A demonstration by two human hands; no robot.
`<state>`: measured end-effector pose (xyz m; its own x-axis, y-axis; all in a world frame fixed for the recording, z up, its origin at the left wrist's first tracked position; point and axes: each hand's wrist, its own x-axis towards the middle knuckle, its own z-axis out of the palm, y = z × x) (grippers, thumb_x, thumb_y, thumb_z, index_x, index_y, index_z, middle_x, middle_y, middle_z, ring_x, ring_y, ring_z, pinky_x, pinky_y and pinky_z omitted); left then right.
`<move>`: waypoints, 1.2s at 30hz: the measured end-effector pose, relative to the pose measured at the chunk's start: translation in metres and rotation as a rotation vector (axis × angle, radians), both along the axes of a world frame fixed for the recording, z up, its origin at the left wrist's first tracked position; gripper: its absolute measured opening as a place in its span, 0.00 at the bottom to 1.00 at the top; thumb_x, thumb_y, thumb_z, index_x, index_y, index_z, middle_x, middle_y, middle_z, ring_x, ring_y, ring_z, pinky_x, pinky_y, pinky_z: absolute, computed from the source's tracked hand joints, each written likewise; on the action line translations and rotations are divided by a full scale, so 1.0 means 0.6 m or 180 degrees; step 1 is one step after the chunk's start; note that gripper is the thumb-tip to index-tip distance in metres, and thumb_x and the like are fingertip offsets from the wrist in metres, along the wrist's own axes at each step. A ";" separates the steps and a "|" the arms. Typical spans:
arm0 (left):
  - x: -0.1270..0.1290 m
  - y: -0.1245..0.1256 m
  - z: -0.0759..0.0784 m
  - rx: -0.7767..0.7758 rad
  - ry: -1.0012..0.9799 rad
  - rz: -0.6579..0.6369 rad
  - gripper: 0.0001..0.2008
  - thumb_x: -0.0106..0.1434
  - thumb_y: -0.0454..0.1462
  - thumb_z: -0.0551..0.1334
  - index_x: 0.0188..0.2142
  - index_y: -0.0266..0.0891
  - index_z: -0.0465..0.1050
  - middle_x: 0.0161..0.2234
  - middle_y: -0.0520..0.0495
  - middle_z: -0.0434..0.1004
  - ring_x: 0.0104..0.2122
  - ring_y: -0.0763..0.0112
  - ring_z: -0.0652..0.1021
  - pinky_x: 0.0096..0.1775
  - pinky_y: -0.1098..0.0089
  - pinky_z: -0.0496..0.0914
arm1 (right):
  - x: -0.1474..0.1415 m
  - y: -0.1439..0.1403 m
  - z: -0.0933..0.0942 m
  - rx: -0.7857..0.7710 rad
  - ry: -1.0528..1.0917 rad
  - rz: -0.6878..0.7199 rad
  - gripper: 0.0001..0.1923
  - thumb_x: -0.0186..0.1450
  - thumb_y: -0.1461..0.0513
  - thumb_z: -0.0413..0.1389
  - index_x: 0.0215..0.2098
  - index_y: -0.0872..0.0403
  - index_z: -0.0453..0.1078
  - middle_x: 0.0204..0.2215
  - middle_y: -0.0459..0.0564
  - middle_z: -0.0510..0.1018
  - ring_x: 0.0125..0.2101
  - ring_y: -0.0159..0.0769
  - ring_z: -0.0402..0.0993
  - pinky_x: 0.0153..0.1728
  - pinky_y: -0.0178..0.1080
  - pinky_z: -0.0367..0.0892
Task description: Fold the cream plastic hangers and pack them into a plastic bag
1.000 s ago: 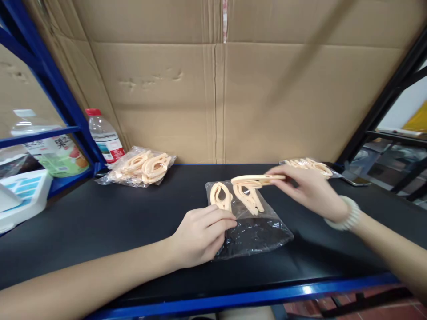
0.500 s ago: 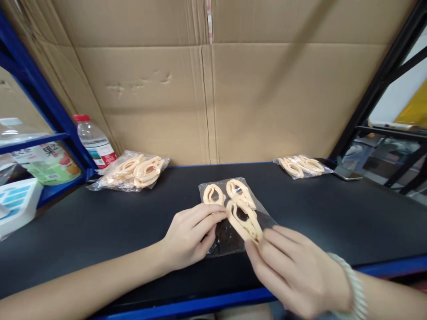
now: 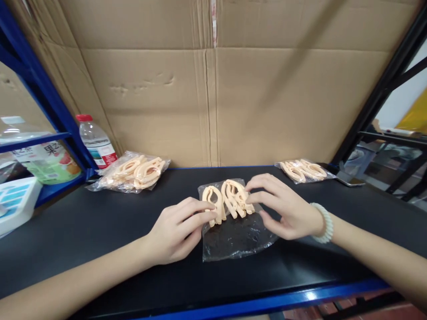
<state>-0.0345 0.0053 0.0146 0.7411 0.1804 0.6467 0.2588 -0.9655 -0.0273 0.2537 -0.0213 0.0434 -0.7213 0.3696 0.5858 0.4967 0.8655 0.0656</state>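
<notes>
A clear plastic bag point(image 3: 233, 242) lies flat in front of me, with cream looped plastic pieces point(image 3: 230, 202) grouped side by side at its far end. My left hand point(image 3: 183, 229) comes in from the left, its fingertips pressed on the lower part of the left-hand piece; the thumb is partly hidden. At the right of the bag is my right hand point(image 3: 283, 206), with fingers curved and spread apart. Its fingertips touch the edge of the right-hand pieces, and the thumb stands away from them. A pale beaded bracelet point(image 3: 323, 224) circles the right wrist.
A fuller bag of cream pieces point(image 3: 135, 172) lies at back left, beside a red-capped bottle point(image 3: 96, 142). Another bag point(image 3: 303, 171) lies at back right near a phone-like flat object point(image 3: 350, 180). Cardboard point(image 3: 150, 106) walls the back; blue-framed shelving point(image 3: 50, 102) stands left.
The piece my right hand held low at the bag now lies with the others at the far end. My right hand has let go and moved up; my left has shifted slightly left.
</notes>
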 end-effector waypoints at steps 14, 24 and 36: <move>-0.006 -0.004 -0.016 -0.0866 0.0320 0.0122 0.07 0.62 0.28 0.59 0.35 0.41 0.72 0.38 0.45 0.69 0.37 0.68 0.72 0.37 0.70 0.69 | 0.052 0.001 -0.017 -0.1341 -0.0643 -0.0200 0.19 0.58 0.76 0.50 0.38 0.49 0.71 0.65 0.46 0.51 0.67 0.50 0.34 0.59 0.63 0.53; -0.011 -0.009 -0.016 -0.1978 -0.0498 0.0403 0.08 0.61 0.28 0.57 0.27 0.39 0.62 0.30 0.51 0.74 0.28 0.75 0.74 0.31 0.73 0.69 | 0.025 0.011 -0.045 -0.1969 0.0992 0.0039 0.12 0.64 0.66 0.56 0.24 0.53 0.62 0.36 0.51 0.74 0.41 0.37 0.69 0.44 0.44 0.67; -0.005 -0.003 -0.028 -0.3612 -0.1377 0.0734 0.11 0.65 0.38 0.57 0.43 0.44 0.55 0.22 0.57 0.72 0.25 0.74 0.76 0.30 0.73 0.72 | 0.003 0.020 -0.077 -0.3445 0.2487 -0.0573 0.20 0.62 0.53 0.59 0.22 0.53 0.57 0.21 0.45 0.73 0.24 0.30 0.68 0.28 0.35 0.67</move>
<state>-0.0373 0.0035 -0.0020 0.3818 0.8969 0.2230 0.2053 -0.3175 0.9257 0.2556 -0.0090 -0.0026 -0.2281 0.9579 0.1742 0.2012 0.2214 -0.9542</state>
